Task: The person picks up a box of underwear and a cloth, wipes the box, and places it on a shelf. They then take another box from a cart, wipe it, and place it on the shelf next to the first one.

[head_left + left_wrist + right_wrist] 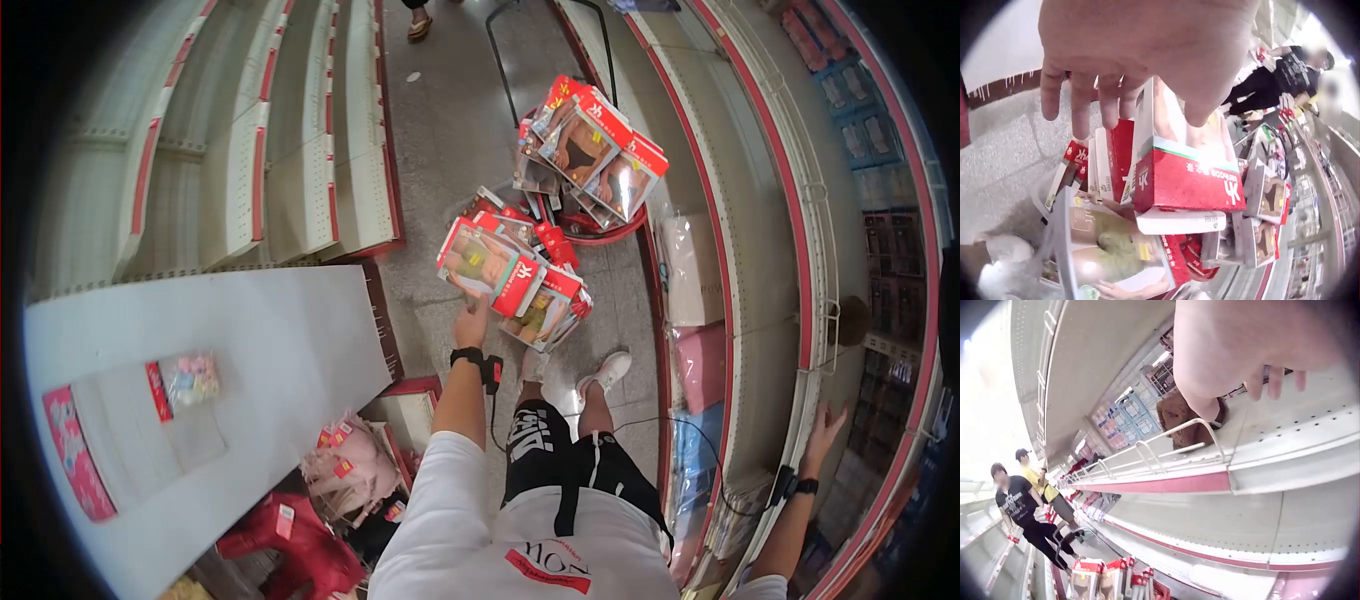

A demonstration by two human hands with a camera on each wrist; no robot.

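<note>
My left hand (472, 322) is at the near edge of a red-and-white picture box (480, 258) on a pile of similar boxes. In the left wrist view the hand (1147, 56) hangs above the pile, its fingers extended downward and its thumb over the upper part of a box (1190, 181); whether it touches that box cannot be told. A box with a green garment picture (1116, 250) lies nearer the camera. My right hand (824, 440), fingers spread, is over the right-hand shelving; in the right wrist view the hand (1254, 350) holds nothing visible, near a brown item (1179, 419).
A red basket (605, 238) with more boxes stands beyond the pile. Shelving (355, 170) rises at the left, with a white surface (290, 330) below it. Pink clothing (350, 470) hangs lower left. Two people (1019, 500) stand farther down the aisle. A wire rail (1147, 453) edges the right shelf.
</note>
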